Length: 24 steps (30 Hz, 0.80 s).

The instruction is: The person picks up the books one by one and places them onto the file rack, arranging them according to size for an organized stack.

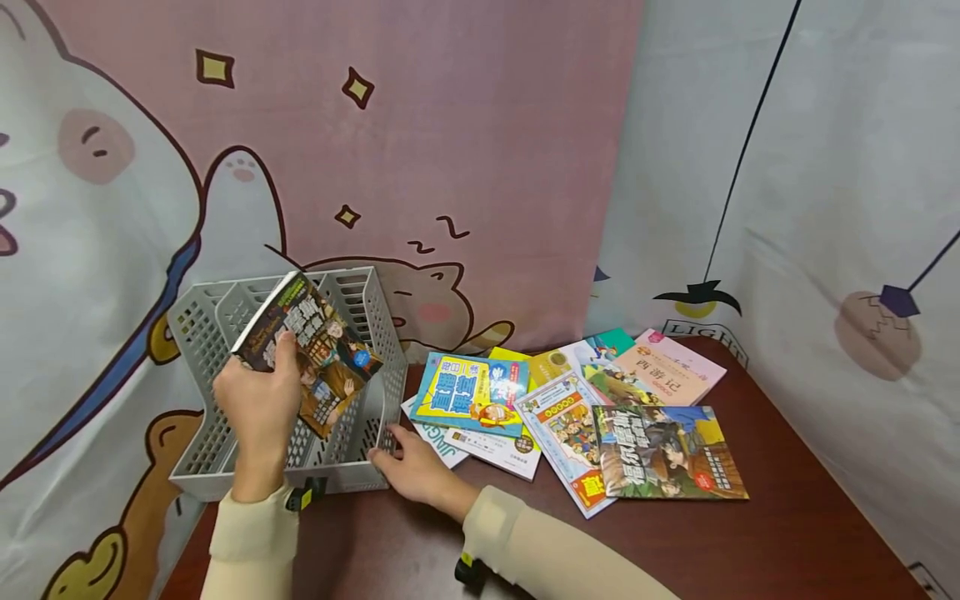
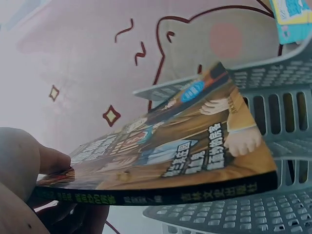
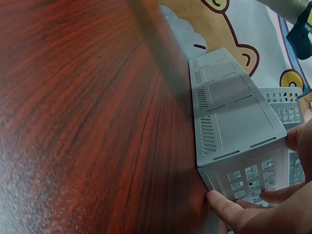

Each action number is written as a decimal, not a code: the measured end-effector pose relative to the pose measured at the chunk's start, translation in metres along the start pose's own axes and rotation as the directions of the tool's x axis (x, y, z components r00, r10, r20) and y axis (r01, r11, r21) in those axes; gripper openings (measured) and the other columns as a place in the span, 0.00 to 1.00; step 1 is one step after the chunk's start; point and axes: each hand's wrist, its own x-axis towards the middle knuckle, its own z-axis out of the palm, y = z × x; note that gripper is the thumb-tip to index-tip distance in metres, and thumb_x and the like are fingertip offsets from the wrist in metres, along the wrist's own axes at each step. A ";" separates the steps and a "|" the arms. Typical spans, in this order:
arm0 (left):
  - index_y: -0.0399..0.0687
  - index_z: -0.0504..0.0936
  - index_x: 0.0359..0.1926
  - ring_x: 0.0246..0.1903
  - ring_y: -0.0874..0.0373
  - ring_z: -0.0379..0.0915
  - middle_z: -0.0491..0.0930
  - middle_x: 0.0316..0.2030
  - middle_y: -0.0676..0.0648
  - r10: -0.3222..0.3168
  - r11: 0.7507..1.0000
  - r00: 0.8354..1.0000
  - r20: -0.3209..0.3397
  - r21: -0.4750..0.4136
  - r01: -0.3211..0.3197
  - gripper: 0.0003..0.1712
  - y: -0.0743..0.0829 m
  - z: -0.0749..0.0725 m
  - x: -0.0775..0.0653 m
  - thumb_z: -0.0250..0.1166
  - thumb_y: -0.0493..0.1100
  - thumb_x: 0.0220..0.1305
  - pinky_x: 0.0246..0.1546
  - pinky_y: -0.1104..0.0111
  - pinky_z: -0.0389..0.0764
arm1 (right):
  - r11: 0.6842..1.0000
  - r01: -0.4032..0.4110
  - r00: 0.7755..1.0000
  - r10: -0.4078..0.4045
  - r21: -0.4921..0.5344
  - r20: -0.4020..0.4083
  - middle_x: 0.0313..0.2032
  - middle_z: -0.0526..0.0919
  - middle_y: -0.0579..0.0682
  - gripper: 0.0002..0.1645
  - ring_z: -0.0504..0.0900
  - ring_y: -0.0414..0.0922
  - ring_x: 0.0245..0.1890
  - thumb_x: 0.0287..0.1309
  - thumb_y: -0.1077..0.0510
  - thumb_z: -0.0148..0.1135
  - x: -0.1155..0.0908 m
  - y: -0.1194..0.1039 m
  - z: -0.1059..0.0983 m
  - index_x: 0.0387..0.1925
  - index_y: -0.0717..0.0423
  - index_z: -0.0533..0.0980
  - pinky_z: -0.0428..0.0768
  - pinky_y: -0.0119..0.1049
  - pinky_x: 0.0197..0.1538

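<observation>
My left hand [image 1: 262, 400] grips a paperback book [image 1: 330, 354] with a dark, illustrated cover, thumb on its front. The book is tilted above a grey plastic file rack [image 1: 352, 477] with perforated walls and upright dividers. In the left wrist view the book's black spine [image 2: 195, 195] faces the camera, and the fingers beneath it are partly hidden. At the rack's near right corner, my right hand [image 1: 420, 471] holds on. The right wrist view shows its thumb at the top edge and its fingers against the perforated side wall [image 3: 251, 178].
Right of the rack, several books lie overlapping: a blue-and-yellow one [image 1: 468, 392], a red-bordered one [image 1: 566, 437], a pink one [image 1: 671, 367] and a dark comic-style one [image 1: 667, 454]. A printed cloth [image 1: 480, 167] hangs behind the brown table [image 1: 810, 517].
</observation>
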 end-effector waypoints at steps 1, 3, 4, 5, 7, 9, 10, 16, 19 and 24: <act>0.41 0.87 0.32 0.04 0.77 0.53 0.67 0.11 0.63 0.008 1.000 1.000 -0.003 0.013 -0.008 0.20 -0.003 0.002 0.001 0.69 0.52 0.78 0.07 0.75 0.55 | 1.000 0.000 1.000 0.000 -0.001 0.001 0.75 0.78 0.60 0.42 0.88 0.54 0.65 0.77 0.37 0.61 0.000 0.000 0.000 0.81 0.55 0.69 0.86 0.46 0.66; 0.40 0.88 0.32 0.04 0.76 0.54 0.67 0.11 0.65 0.014 1.000 1.000 -0.013 0.025 -0.014 0.22 -0.008 0.002 0.004 0.69 0.53 0.78 0.07 0.76 0.55 | 1.000 -0.002 1.000 0.002 -0.002 0.006 0.76 0.78 0.60 0.43 0.88 0.53 0.65 0.78 0.37 0.61 0.000 0.001 0.000 0.82 0.55 0.68 0.86 0.46 0.66; 0.40 0.88 0.32 0.04 0.75 0.55 0.67 0.11 0.66 0.009 1.000 1.000 -0.019 0.019 -0.009 0.22 -0.009 0.001 0.006 0.69 0.53 0.78 0.06 0.76 0.56 | 1.000 -0.001 1.000 0.001 -0.001 0.009 0.76 0.78 0.60 0.43 0.88 0.53 0.65 0.78 0.37 0.61 0.000 0.001 0.000 0.82 0.56 0.68 0.86 0.47 0.66; 0.41 0.89 0.33 0.04 0.75 0.57 0.68 0.12 0.68 0.001 1.000 1.000 -0.027 0.007 -0.001 0.21 -0.009 0.000 0.007 0.69 0.53 0.77 0.06 0.76 0.57 | 1.000 0.000 1.000 0.000 -0.004 0.011 0.76 0.77 0.60 0.43 0.88 0.53 0.65 0.78 0.37 0.61 0.000 0.002 0.000 0.82 0.56 0.68 0.86 0.47 0.66; 0.41 0.89 0.32 0.03 0.73 0.58 0.67 0.10 0.70 -0.016 1.000 0.999 -0.039 -0.007 0.016 0.22 -0.009 -0.003 0.010 0.69 0.54 0.77 0.06 0.76 0.57 | 1.000 0.005 1.000 -0.005 -0.010 0.013 0.77 0.77 0.61 0.44 0.88 0.53 0.65 0.78 0.36 0.61 0.000 0.002 0.000 0.83 0.56 0.67 0.86 0.46 0.66; 0.42 0.89 0.33 0.03 0.71 0.59 0.67 0.10 0.71 -0.032 0.999 0.999 -0.037 -0.021 0.032 0.22 -0.007 -0.006 0.013 0.69 0.56 0.77 0.06 0.76 0.58 | 1.000 0.012 1.000 -0.012 -0.012 0.007 0.77 0.76 0.61 0.45 0.88 0.53 0.65 0.78 0.36 0.61 0.001 0.003 0.000 0.83 0.56 0.67 0.86 0.46 0.66; 0.42 0.89 0.33 0.04 0.71 0.60 0.68 0.10 0.70 -0.040 0.999 0.998 -0.038 -0.023 0.039 0.23 -0.006 -0.007 0.014 0.69 0.57 0.77 0.06 0.76 0.59 | 1.000 0.015 1.000 -0.015 -0.015 0.004 0.77 0.76 0.61 0.45 0.88 0.53 0.65 0.78 0.36 0.61 0.001 0.003 0.000 0.83 0.56 0.67 0.86 0.45 0.66; 0.39 0.92 0.35 0.08 0.79 0.61 0.83 0.16 0.45 0.021 0.999 0.999 -0.024 0.038 -0.020 0.27 -0.007 0.003 0.013 0.68 0.59 0.77 0.11 0.79 0.62 | 1.000 0.022 1.000 -0.022 -0.014 0.000 0.78 0.76 0.61 0.45 0.89 0.53 0.65 0.78 0.36 0.60 0.001 0.004 -0.001 0.83 0.56 0.67 0.86 0.45 0.67; 0.38 0.92 0.32 0.11 0.79 0.60 0.87 0.19 0.36 0.087 0.994 0.996 0.004 0.060 -0.087 0.29 -0.012 0.014 0.007 0.67 0.59 0.79 0.15 0.77 0.62 | 1.000 0.021 1.000 -0.021 -0.012 0.007 0.78 0.75 0.61 0.45 0.89 0.54 0.65 0.78 0.36 0.60 0.001 0.005 -0.001 0.83 0.56 0.67 0.86 0.45 0.67; 0.38 0.89 0.27 0.08 0.71 0.58 0.82 0.14 0.38 0.132 0.990 0.988 0.079 0.042 -0.136 0.31 -0.020 0.037 -0.006 0.65 0.58 0.82 0.13 0.70 0.58 | 1.000 0.026 1.000 -0.026 -0.008 0.017 0.77 0.76 0.62 0.45 0.89 0.52 0.65 0.78 0.36 0.61 0.001 0.005 -0.001 0.83 0.58 0.66 0.86 0.44 0.66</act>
